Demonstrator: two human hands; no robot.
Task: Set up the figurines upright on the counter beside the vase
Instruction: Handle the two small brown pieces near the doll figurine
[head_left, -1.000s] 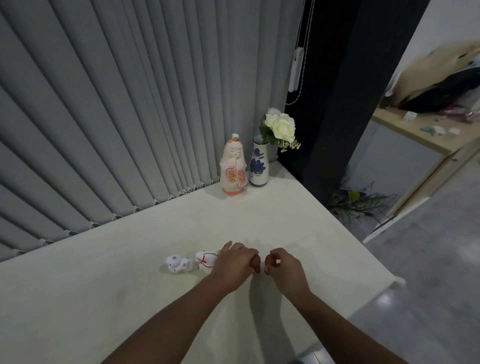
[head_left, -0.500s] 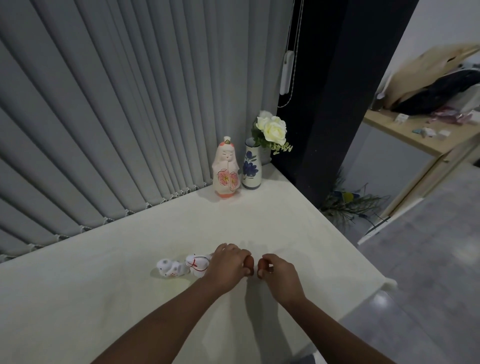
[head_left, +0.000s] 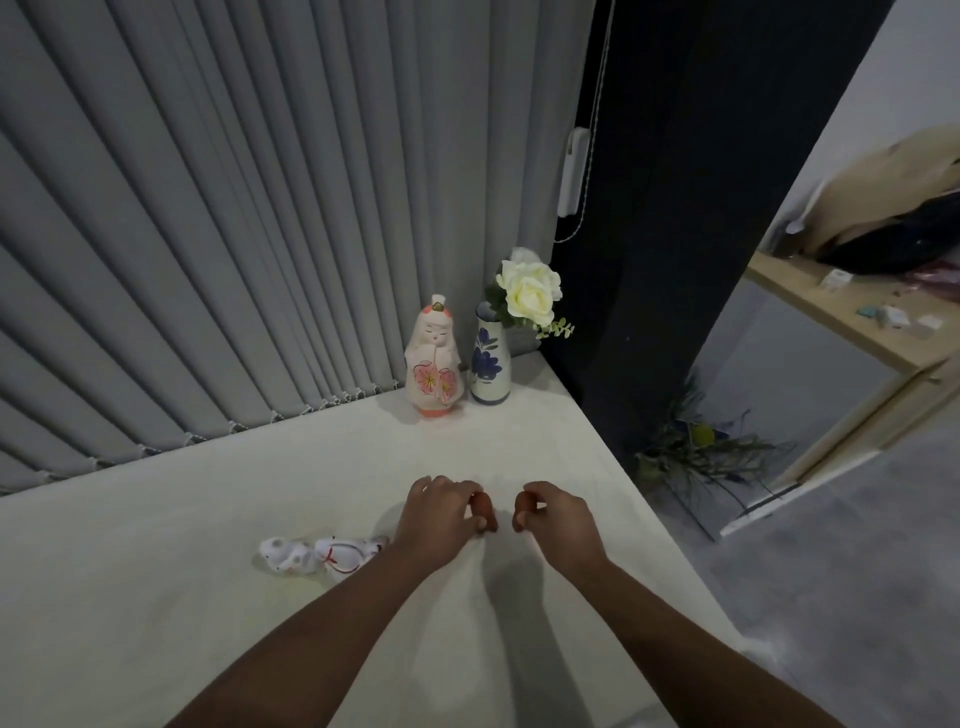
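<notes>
A pink-and-white doll figurine (head_left: 434, 358) stands upright at the back of the white counter (head_left: 208, 519), touching close beside a blue-flowered vase (head_left: 489, 364) that holds white roses (head_left: 530, 291). Two small white figurines with red markings (head_left: 317, 556) lie on their sides near the middle of the counter. My left hand (head_left: 441, 514) rests just right of them, fingers curled, with nothing visibly held. My right hand (head_left: 558, 517) sits a little to its right, fingers also curled and empty. The two hands are slightly apart.
Grey vertical blinds (head_left: 234, 234) run along the counter's back edge. A black column (head_left: 691, 208) stands at the right corner, with a blind cord (head_left: 574, 171) hanging beside it. The counter's right edge drops to a grey floor with a plant (head_left: 696, 452). A wooden shelf (head_left: 852, 322) is beyond.
My hands, touching at the fingertips a second ago, have drawn slightly apart. The view has shifted a little; the figurines have not moved.
</notes>
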